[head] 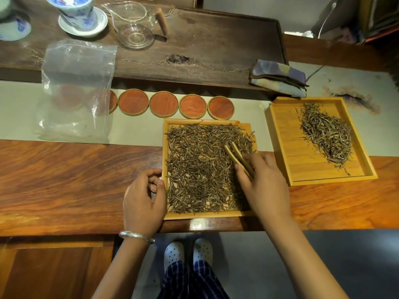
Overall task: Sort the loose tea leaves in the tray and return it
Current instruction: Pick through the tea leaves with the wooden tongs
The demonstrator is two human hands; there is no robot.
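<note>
Now, right hand (262, 182): pinches wooden tongs (238, 159), tips apart over the tea leaves (200, 169).
Left hand (143, 200): fingers loosely curled, holding nothing, beside the near tray (165, 147)'s left rim.

A shallow bamboo tray (165, 147) lies flat on the wooden table, covered by thin, dark loose tea leaves (198, 169).

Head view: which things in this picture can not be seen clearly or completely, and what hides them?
- Tweezers: rear end hidden inside the right hand; whether the tips hold a leaf is too small to tell.
- Near tray: its right rim is covered by the right hand and wrist.
- Coasters: the leftmost ones are blurred behind the plastic bag.
- Blue-and-white cup: top cut off by the picture's upper edge.
</note>
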